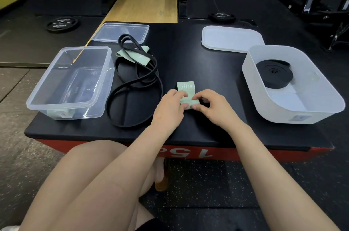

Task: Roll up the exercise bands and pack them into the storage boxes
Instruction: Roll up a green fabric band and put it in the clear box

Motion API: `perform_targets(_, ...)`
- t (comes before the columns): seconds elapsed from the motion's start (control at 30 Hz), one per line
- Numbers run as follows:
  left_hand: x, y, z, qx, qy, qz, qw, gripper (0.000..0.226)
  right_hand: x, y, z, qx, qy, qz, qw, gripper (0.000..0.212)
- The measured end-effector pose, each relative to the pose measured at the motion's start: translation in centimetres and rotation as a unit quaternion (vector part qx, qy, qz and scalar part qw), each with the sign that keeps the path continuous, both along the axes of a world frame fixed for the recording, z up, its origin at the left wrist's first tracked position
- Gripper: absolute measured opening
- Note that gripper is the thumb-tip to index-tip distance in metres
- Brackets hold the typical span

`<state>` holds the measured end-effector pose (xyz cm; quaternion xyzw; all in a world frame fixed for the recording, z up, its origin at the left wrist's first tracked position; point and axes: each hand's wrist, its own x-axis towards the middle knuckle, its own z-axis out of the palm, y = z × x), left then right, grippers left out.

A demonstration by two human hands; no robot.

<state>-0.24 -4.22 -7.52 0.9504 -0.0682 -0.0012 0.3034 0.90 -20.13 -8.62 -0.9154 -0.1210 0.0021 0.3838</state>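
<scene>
A pale green band marked "30 LB" (pixel 186 87) lies flat on the black platform top (pixel 188 56). Its near end is partly rolled under my fingers. My left hand (pixel 170 107) and my right hand (pixel 213 106) both pinch that rolled end. A clear plastic box (pixel 71 81) stands at the left with a small green roll (pixel 62 114) in its near corner. A white box (pixel 292 83) at the right holds a rolled black band (pixel 274 74). Loose black loop bands (pixel 136 87) lie in a heap between the clear box and my hands, with another green band (pixel 140 56) across them.
A clear lid (pixel 120 32) lies at the back left and a white lid (pixel 231 39) at the back right. The platform's red front edge (pixel 188 152) is just beyond my knees. Weight plates (pixel 62 23) and rack frames stand on the gym floor behind.
</scene>
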Motion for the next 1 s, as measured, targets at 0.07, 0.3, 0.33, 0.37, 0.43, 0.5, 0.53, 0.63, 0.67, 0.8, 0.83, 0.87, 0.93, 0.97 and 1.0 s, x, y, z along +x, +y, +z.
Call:
perform_targets(0.07,-0.1,-0.1,0.1,-0.007,-0.015,0.004,1.0,0.024,0.4,0.1,0.1,-0.008,0.0,0.0,1.0,0.021)
perform_targets(0.3,0.6,0.1,0.4,0.024,0.002,0.004,1.0,0.024,0.9,0.6,0.1,-0.006,-0.033,-0.025,0.999,0.021)
perform_targets(0.33,0.8,0.2,0.5,0.024,0.006,0.003,1.0,0.024,0.9,0.6,0.0,-0.002,-0.038,-0.026,0.999,0.02)
perform_targets(0.37,1.0,0.2,0.5,0.023,0.011,0.002,1.0,0.024,0.8,0.5,-0.1,0.001,-0.037,-0.027,0.999,0.02)
perform_targets(0.43,1.3,0.2,0.6,0.021,0.02,0.0,1.0,0.024,0.7,0.4,-0.1,0.006,-0.03,-0.026,0.999,0.02)
perform_targets(0.5,1.8,0.3,0.7,0.022,0.031,-0.001,0.999,0.024,1.0,0.4,0.0,0.002,-0.021,-0.026,0.999,0.018)
perform_targets(0.53,2.0,0.4,0.8,0.021,0.038,-0.002,0.999,0.024,1.1,0.5,0.2,0.0,-0.016,-0.027,1.0,0.017)
perform_targets(0.63,2.5,0.4,0.9,0.021,0.052,-0.006,0.998,0.025,1.8,0.5,0.6,-0.004,0.004,-0.025,1.0,0.012)
perform_targets(0.67,2.6,0.4,1.0,0.026,0.051,-0.008,0.998,0.026,1.9,0.5,0.6,-0.006,0.01,-0.025,1.0,0.011)
perform_targets(0.8,2.5,0.2,1.0,0.003,0.007,0.006,1.0,0.022,2.6,0.5,0.7,0.001,0.028,-0.027,0.999,0.008)
perform_targets(0.83,2.5,0.3,0.9,-0.001,0.002,0.006,1.0,0.019,2.8,0.5,0.7,-0.002,0.031,-0.029,0.999,0.007)
perform_targets(0.87,2.5,0.3,0.9,0.002,0.001,0.002,1.0,0.018,2.9,0.5,0.8,-0.007,0.032,-0.03,0.999,0.008)
perform_targets(0.93,2.7,0.5,0.9,0.018,0.007,-0.009,1.0,0.021,3.2,0.6,0.8,-0.014,0.031,-0.037,0.999,0.011)
perform_targets(0.97,2.8,0.6,0.9,0.024,0.009,-0.012,1.0,0.022,3.3,0.7,0.8,-0.014,0.025,-0.042,0.999,0.013)
perform_targets(1.0,3.0,0.6,1.0,0.028,0.01,-0.012,0.999,0.023,3.3,0.9,0.8,-0.011,0.013,-0.046,0.999,0.014)
